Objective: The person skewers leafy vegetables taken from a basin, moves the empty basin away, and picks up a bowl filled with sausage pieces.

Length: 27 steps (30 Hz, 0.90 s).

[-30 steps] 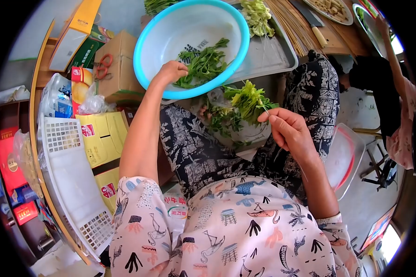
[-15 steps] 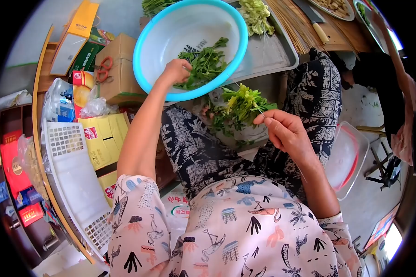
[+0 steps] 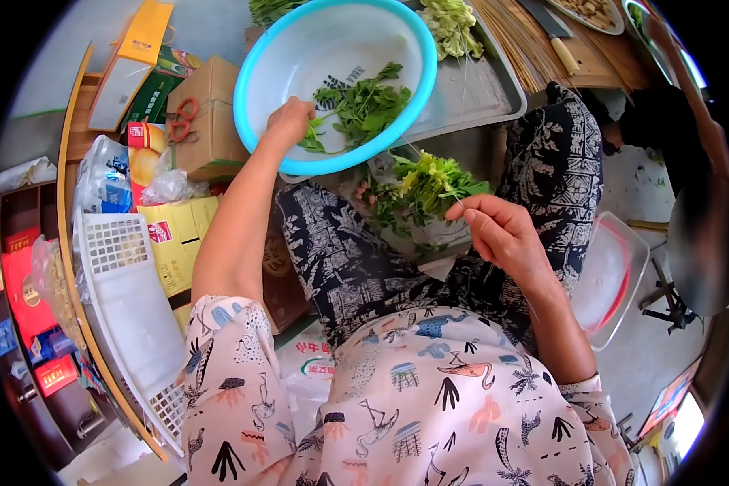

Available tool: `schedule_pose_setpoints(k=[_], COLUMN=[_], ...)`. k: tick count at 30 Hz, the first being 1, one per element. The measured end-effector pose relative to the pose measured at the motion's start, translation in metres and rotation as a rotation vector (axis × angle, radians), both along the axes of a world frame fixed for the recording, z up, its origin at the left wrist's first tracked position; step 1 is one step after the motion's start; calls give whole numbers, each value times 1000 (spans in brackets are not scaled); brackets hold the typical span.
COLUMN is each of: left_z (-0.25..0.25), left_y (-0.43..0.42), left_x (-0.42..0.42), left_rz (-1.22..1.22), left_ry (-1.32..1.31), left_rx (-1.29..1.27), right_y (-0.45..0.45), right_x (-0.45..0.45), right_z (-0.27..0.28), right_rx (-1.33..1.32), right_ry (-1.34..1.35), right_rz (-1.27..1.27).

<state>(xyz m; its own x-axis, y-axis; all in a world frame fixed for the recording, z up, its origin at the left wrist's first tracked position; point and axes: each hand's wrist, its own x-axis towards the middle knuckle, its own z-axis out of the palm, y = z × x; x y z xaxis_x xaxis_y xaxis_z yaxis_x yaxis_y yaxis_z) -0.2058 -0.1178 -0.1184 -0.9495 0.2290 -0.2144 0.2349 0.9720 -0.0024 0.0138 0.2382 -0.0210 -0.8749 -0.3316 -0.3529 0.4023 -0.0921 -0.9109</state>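
Note:
My left hand (image 3: 290,123) is closed inside a white basin with a blue rim (image 3: 247,101), fingers pinched at a green leafy sprig (image 3: 313,138). The sprig lies a little apart from the loose pile of leafy greens (image 3: 373,107) in the basin. Over my lap, my right hand (image 3: 502,233) pinches a thin skewer (image 3: 460,201). A bunch of yellow-green leaves (image 3: 431,180) is threaded on that skewer, whose tip points up toward the basin. Below the bunch, more greens (image 3: 393,215) sit between my knees, partly hidden.
A metal tray (image 3: 494,101) behind the basin holds pale leafy skewers (image 3: 449,28). Many bare sticks (image 3: 506,36) and a knife (image 3: 560,50) lie on the wooden board. Left are a cardboard box (image 3: 211,113), red scissors (image 3: 185,120) and a white crate (image 3: 125,283). Another person's arm shows right.
My left hand has drawn back leftward from the pile with the sprig, so the pile shows more fully. My right hand with the skewer has barely moved. A blurred grey round shape has appeared at right.

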Motion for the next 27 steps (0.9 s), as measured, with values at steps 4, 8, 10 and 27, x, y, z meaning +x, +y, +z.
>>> schedule_pose_setpoints(k=[4,8,10,27], left_z=[-13,5,28,82], left_y=[-8,-7,0,26], left_x=[0,-9,-5,62], left_rz=[-102,-48,366,527], left_ry=[73,-13,-226,-277], left_rx=[-121,33,485,1419], right_y=[0,0,-1,-6], right_x=[0,2,1,5], right_z=[-1,-3,-3,-9], right_rx=[8,15,16,94], right_ry=[5,14,24,83], right_rz=[4,-3,1,6])
